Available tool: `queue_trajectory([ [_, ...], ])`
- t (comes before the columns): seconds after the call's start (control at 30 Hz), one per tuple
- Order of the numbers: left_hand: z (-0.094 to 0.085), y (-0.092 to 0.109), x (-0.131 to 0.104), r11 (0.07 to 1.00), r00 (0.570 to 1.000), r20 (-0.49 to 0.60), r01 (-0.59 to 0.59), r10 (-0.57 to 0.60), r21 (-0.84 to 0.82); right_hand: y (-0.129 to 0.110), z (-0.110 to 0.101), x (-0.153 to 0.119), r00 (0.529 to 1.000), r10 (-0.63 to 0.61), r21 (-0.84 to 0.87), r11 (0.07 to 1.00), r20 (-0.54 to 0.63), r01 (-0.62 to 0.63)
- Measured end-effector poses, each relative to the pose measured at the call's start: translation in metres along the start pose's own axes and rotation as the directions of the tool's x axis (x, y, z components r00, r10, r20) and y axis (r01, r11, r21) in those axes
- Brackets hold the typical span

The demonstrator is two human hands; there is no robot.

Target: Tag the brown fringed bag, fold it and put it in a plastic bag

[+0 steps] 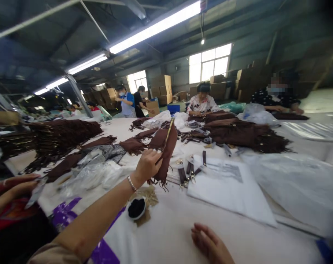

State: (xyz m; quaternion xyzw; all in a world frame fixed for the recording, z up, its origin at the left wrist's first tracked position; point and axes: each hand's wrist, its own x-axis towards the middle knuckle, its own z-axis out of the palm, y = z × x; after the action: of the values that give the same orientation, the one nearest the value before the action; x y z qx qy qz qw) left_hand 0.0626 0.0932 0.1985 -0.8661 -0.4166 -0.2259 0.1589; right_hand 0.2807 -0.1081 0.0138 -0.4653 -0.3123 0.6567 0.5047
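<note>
My left hand (147, 165) reaches out over the white table (169, 227) and holds a brown fringed suede pouch (166, 150) upright; a gold zipper runs along its top edge. A thin bracelet sits on that wrist. My right hand (210, 245) lies low on the table near the front edge with nothing in it, fingers loosely spread. Just beyond the pouch lie short brown straps with metal clasps (189, 170). A small white dish of black material (136, 208) stands under my left forearm.
A white printed sheet (229, 183) and clear plastic bags (292, 179) lie to the right. Heaps of brown fringed pieces (248, 135) (59, 134) fill the far table. Another person's hands (15, 183) work at the left. People (202, 101) sit opposite, with cardboard boxes behind them.
</note>
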Motion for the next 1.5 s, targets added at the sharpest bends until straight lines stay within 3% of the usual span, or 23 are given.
queue_trajectory([
  [0.1, 0.006, 0.08, -0.055, 0.951, 0.951, 0.038, -0.304, 0.306, -0.052, -0.007, -0.021, -0.033, 0.999, -0.029, 0.285, 0.958, -0.043, 0.04],
  [0.2, 0.033, 0.159, -0.128, 0.863, 0.867, 0.1, -0.464, 0.489, -0.201, -0.005, -0.045, -0.073, 0.985, 0.027, 0.472, 0.88, -0.169, 0.057],
  [0.27, 0.049, 0.201, -0.173, 0.835, 0.842, 0.137, -0.473, 0.522, -0.281, 0.003, -0.056, -0.095, 0.955, 0.13, 0.559, 0.828, -0.268, 0.045],
  [0.33, 0.057, 0.228, -0.207, 0.859, 0.866, 0.176, -0.399, 0.468, -0.32, 0.013, -0.062, -0.111, 0.916, 0.2, 0.609, 0.791, -0.347, 0.058],
  [0.4, 0.054, 0.239, -0.229, 0.891, 0.906, 0.202, -0.288, 0.372, -0.351, 0.021, -0.062, -0.12, 0.889, 0.215, 0.632, 0.768, -0.405, 0.102],
  [0.53, 0.031, 0.22, -0.251, 0.869, 0.955, 0.173, -0.134, 0.242, -0.476, 0.034, -0.048, -0.14, 0.881, 0.244, 0.647, 0.757, -0.406, 0.088],
  [0.67, 0.013, 0.176, -0.268, 0.827, 0.997, 0.073, 0.056, -0.018, -0.559, 0.043, -0.026, -0.177, 0.924, 0.351, 0.533, 0.817, -0.154, -0.221],
  [0.73, 0.012, 0.161, -0.274, 0.801, 0.983, 0.082, 0.18, -0.163, -0.571, 0.042, -0.014, -0.19, 0.929, 0.365, 0.324, 0.888, -0.068, -0.325],
  [0.77, 0.014, 0.158, -0.277, 0.784, 0.972, 0.115, 0.235, -0.207, -0.575, 0.04, -0.008, -0.192, 0.942, 0.329, 0.18, 0.932, -0.067, -0.313],
  [0.83, 0.019, 0.16, -0.278, 0.754, 0.955, 0.188, 0.297, -0.23, -0.586, 0.033, 0.004, -0.185, 0.985, 0.122, -0.193, 0.971, -0.125, -0.145],
  [0.87, 0.022, 0.165, -0.278, 0.748, 0.953, 0.211, 0.303, -0.219, -0.59, 0.029, 0.009, -0.176, 0.991, -0.041, -0.404, 0.915, -0.13, -0.015],
  [0.9, 0.024, 0.17, -0.278, 0.751, 0.954, 0.223, 0.296, -0.201, -0.59, 0.026, 0.014, -0.165, 0.974, -0.213, -0.603, 0.789, -0.082, 0.121],
  [0.97, 0.027, 0.182, -0.277, 0.777, 0.96, 0.225, 0.269, -0.167, -0.569, 0.02, 0.021, -0.141, 0.88, -0.449, -0.85, 0.393, 0.157, 0.352],
  [1.03, 0.027, 0.187, -0.277, 0.814, 0.963, 0.223, 0.247, -0.149, -0.525, 0.019, 0.027, -0.121, 0.788, -0.451, -0.87, 0.048, 0.419, 0.491],
  [1.1, 0.026, 0.183, -0.276, 0.846, 0.964, 0.21, 0.246, -0.162, -0.474, 0.022, 0.031, -0.112, 0.758, -0.369, -0.836, -0.114, 0.538, 0.537],
  [1.17, 0.024, 0.17, -0.274, 0.874, 0.963, 0.189, 0.255, -0.191, -0.413, 0.03, 0.033, -0.112, 0.771, -0.338, -0.839, -0.156, 0.541, 0.521],
  [1.27, 0.027, 0.143, -0.265, 0.927, 0.968, 0.178, 0.222, -0.174, -0.302, 0.043, 0.031, -0.123, 0.787, -0.35, -0.859, -0.147, 0.508, 0.49],
  [1.4, 0.049, 0.11, -0.239, 0.977, 0.985, 0.175, 0.042, -0.005, -0.208, 0.058, 0.028, -0.132, 0.796, -0.392, -0.882, -0.104, 0.461, 0.459],
  [1.5, 0.067, 0.092, -0.217, 0.977, 0.968, 0.198, -0.122, 0.156, -0.176, 0.06, 0.025, -0.127, 0.813, -0.407, -0.903, -0.078, 0.415, 0.422],
])
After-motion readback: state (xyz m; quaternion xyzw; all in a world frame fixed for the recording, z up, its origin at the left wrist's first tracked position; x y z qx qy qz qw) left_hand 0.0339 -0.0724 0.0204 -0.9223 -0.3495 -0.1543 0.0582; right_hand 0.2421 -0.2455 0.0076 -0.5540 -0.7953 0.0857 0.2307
